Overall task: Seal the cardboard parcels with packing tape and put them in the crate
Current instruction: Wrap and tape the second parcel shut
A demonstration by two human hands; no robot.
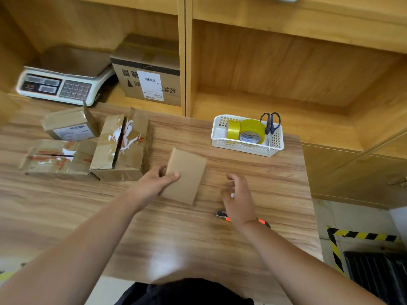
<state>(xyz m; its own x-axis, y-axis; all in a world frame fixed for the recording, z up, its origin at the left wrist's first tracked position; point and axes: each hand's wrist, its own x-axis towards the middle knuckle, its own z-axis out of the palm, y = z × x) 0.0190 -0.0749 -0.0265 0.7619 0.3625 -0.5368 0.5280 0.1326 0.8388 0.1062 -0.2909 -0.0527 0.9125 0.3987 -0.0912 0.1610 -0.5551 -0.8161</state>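
Holding two yellow tape rolls [252, 130] and black-handled scissors [270, 122], upright at its right end: white basket [246, 148] on the wooden surface [176, 238]. Below-left of the basket, left hand [154, 180] gripping a small plain parcel [187, 177] by its left edge, thumb on top. Below the basket, right hand [239, 199] hovering, fingers loosely curled, grasping nothing, over an orange utility knife [221, 215]. Far left of the basket, three worn parcels [123, 148] clustered. Bare wood from below the basket to the near edge.

Dead centre, the small plain parcel [187, 176] lies flat on the tabletop, slightly askew. At ten o'clock, three worn parcels [123, 148] huddle, flaps open, labels torn. Two yellow tape rolls [251, 130] stand on edge at one o'clock.
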